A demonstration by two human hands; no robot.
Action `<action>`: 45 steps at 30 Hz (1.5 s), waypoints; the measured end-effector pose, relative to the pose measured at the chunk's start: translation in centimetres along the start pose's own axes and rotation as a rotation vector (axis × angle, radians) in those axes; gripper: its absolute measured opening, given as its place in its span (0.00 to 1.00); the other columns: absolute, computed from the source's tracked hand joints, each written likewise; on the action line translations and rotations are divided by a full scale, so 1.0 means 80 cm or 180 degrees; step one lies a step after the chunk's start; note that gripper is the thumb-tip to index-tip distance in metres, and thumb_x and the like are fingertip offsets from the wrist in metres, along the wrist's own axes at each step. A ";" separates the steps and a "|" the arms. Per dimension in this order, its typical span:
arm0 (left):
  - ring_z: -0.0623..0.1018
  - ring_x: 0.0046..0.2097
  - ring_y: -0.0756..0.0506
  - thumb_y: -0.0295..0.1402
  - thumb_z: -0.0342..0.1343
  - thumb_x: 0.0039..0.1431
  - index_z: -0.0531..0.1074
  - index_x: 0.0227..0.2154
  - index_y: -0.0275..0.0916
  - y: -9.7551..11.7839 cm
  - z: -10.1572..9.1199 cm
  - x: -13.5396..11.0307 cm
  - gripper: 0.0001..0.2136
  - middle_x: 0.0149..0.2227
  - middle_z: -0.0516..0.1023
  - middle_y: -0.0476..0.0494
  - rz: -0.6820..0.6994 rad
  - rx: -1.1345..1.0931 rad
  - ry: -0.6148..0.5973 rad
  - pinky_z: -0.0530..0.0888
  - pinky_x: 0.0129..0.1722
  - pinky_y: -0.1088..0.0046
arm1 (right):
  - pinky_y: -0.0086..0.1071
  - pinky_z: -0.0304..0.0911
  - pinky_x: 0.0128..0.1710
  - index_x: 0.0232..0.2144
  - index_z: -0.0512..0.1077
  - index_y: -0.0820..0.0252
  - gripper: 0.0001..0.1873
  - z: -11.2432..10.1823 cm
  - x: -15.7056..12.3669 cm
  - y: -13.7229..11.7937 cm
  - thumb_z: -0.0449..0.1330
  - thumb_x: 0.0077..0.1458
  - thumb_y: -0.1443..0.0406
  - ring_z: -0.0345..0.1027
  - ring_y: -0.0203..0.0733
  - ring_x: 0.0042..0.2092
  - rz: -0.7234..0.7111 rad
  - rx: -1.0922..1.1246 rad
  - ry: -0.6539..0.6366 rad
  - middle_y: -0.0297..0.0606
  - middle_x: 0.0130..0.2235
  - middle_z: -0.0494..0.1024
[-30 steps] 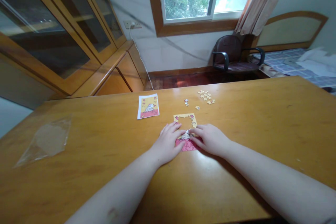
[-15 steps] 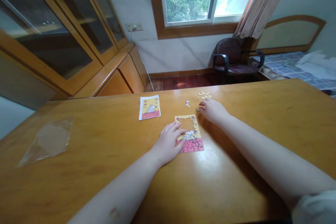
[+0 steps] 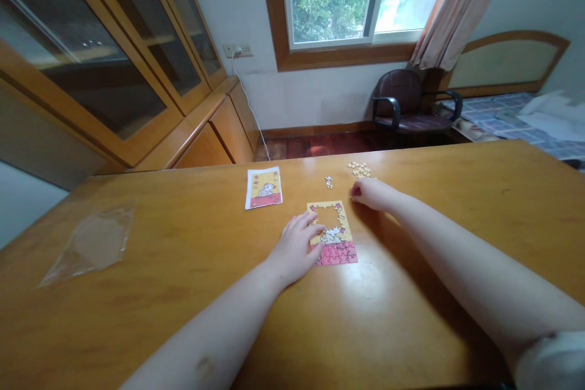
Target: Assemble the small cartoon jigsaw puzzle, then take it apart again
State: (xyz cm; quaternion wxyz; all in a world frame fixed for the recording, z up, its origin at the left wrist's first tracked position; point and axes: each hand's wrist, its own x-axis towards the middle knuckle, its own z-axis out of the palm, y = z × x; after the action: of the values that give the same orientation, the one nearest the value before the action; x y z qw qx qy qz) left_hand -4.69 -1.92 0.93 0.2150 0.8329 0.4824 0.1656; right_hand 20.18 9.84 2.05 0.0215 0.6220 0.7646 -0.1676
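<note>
A partly assembled jigsaw puzzle (image 3: 340, 253) lies flat on the table, with a yellow top, a pink bottom, a white cartoon animal and a gap in its upper middle. My left hand (image 3: 299, 245) rests on its left edge, fingers spread and stretched out. To the right of the puzzle's top corner, my right hand (image 3: 369, 194) has its fingertips pinched together on a small puzzle piece, mostly hidden by them. A pile of loose yellow puzzle pieces (image 3: 360, 169) is just beyond that hand. A small white-patterned cluster of pieces (image 3: 328, 182) lies above the puzzle.
A reference picture card (image 3: 265, 189) lies at the back, left of the puzzle. A clear plastic bag (image 3: 94, 237) is on the left of the wooden table (image 3: 192, 225). Behind stand a glass-door cabinet (image 3: 169, 97) and an office chair (image 3: 402, 100).
My right hand has drawn slightly back from the loose pile, and its fingers have closed around a piece. The left hand stays on the puzzle. The view has shifted a little.
</note>
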 end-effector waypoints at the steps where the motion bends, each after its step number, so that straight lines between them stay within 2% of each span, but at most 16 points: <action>1: 0.60 0.63 0.38 0.34 0.52 0.58 0.72 0.49 0.41 0.000 0.000 0.000 0.16 0.61 0.64 0.39 0.0001 -0.0008 0.0009 0.55 0.63 0.52 | 0.29 0.61 0.36 0.33 0.77 0.60 0.08 -0.002 -0.003 0.003 0.61 0.49 0.66 0.72 0.43 0.38 -0.0033 0.0011 -0.0116 0.41 0.37 0.80; 5: 0.60 0.63 0.38 0.34 0.52 0.58 0.72 0.48 0.42 -0.002 0.002 0.000 0.15 0.60 0.64 0.39 0.0019 -0.0050 0.0044 0.56 0.63 0.51 | 0.29 0.60 0.32 0.30 0.76 0.61 0.06 -0.001 -0.027 0.008 0.60 0.47 0.68 0.71 0.41 0.33 -0.0240 0.0182 -0.0353 0.40 0.33 0.79; 8: 0.61 0.62 0.38 0.34 0.53 0.58 0.72 0.48 0.42 -0.002 0.002 0.000 0.14 0.60 0.64 0.39 0.0014 -0.0080 0.0078 0.57 0.62 0.51 | 0.28 0.60 0.31 0.31 0.74 0.61 0.08 0.006 -0.047 0.008 0.60 0.44 0.69 0.70 0.40 0.32 -0.0257 0.0373 -0.0179 0.38 0.33 0.79; 12: 0.63 0.62 0.38 0.34 0.53 0.58 0.72 0.47 0.42 -0.002 0.001 0.000 0.14 0.59 0.65 0.39 0.0021 -0.0098 0.0124 0.58 0.62 0.51 | 0.28 0.59 0.31 0.27 0.72 0.59 0.04 0.009 -0.070 0.000 0.58 0.44 0.70 0.69 0.39 0.31 -0.0374 0.0573 -0.0082 0.36 0.31 0.78; 16: 0.63 0.61 0.38 0.34 0.53 0.58 0.72 0.47 0.41 -0.003 0.002 0.001 0.14 0.59 0.65 0.39 -0.0002 -0.0058 0.0149 0.59 0.61 0.51 | 0.28 0.60 0.32 0.31 0.74 0.57 0.06 0.007 -0.096 -0.029 0.58 0.48 0.67 0.69 0.38 0.32 -0.0626 0.0962 -0.0026 0.36 0.33 0.79; 19: 0.63 0.61 0.38 0.35 0.53 0.58 0.72 0.47 0.40 -0.004 0.003 0.001 0.15 0.59 0.66 0.38 -0.0056 -0.0021 0.0182 0.61 0.61 0.52 | 0.28 0.60 0.32 0.39 0.74 0.55 0.12 0.014 -0.112 -0.060 0.60 0.49 0.66 0.70 0.36 0.30 -0.0893 0.1186 -0.0370 0.33 0.33 0.79; 23: 0.64 0.61 0.38 0.33 0.53 0.58 0.72 0.48 0.40 -0.005 0.003 0.001 0.15 0.58 0.67 0.38 -0.0111 0.0018 0.0268 0.61 0.60 0.52 | 0.29 0.59 0.32 0.37 0.74 0.55 0.09 0.035 -0.119 -0.084 0.62 0.51 0.63 0.70 0.38 0.32 -0.1038 0.0874 -0.0203 0.34 0.33 0.79; 27: 0.63 0.61 0.38 0.31 0.53 0.57 0.72 0.48 0.40 -0.007 0.004 0.001 0.15 0.58 0.67 0.39 -0.0119 0.0069 0.0286 0.61 0.60 0.53 | 0.29 0.60 0.35 0.38 0.74 0.57 0.09 0.046 -0.115 -0.079 0.60 0.55 0.61 0.70 0.40 0.36 -0.1302 0.0638 0.0175 0.38 0.36 0.78; 31: 0.63 0.61 0.39 0.31 0.54 0.56 0.74 0.44 0.42 -0.004 0.002 0.001 0.12 0.57 0.69 0.41 -0.0097 0.0090 0.0243 0.59 0.61 0.53 | 0.30 0.59 0.35 0.38 0.74 0.59 0.12 0.040 -0.117 -0.061 0.54 0.60 0.59 0.69 0.39 0.34 -0.1651 0.0378 0.0563 0.39 0.34 0.76; 34: 0.63 0.62 0.38 0.33 0.56 0.54 0.75 0.37 0.43 0.001 -0.002 -0.001 0.08 0.56 0.70 0.43 -0.0062 0.0108 0.0128 0.57 0.62 0.51 | 0.30 0.57 0.33 0.31 0.74 0.59 0.14 0.037 -0.122 -0.053 0.52 0.61 0.60 0.67 0.37 0.31 -0.2106 0.0203 0.0504 0.37 0.29 0.75; 37: 0.63 0.61 0.38 0.36 0.60 0.51 0.74 0.34 0.43 0.007 -0.005 -0.003 0.07 0.55 0.71 0.44 0.0007 0.0109 0.0014 0.55 0.62 0.50 | 0.30 0.55 0.31 0.30 0.75 0.58 0.14 0.043 -0.124 -0.053 0.52 0.60 0.60 0.67 0.35 0.30 -0.2388 0.0167 0.0442 0.37 0.29 0.75; 40: 0.63 0.61 0.38 0.37 0.61 0.50 0.74 0.33 0.43 0.010 -0.005 -0.003 0.07 0.54 0.72 0.44 -0.0029 0.0111 -0.0044 0.54 0.62 0.49 | 0.30 0.56 0.32 0.34 0.76 0.57 0.13 0.050 -0.123 -0.057 0.52 0.60 0.60 0.68 0.35 0.31 -0.2454 0.0233 0.0488 0.36 0.31 0.76; 45: 0.64 0.61 0.39 0.32 0.58 0.53 0.74 0.34 0.43 0.004 0.000 0.000 0.05 0.53 0.73 0.44 -0.0097 0.0123 -0.0018 0.56 0.62 0.50 | 0.30 0.56 0.33 0.36 0.76 0.57 0.13 0.052 -0.120 -0.058 0.52 0.61 0.61 0.69 0.36 0.32 -0.2399 0.0238 0.0539 0.38 0.32 0.77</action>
State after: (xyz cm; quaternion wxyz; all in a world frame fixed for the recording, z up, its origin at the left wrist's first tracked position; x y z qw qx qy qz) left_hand -4.45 -2.06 1.07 0.2027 0.8299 0.4975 0.1505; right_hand 17.16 -1.17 1.52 -0.1274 0.3094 0.9320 -0.1396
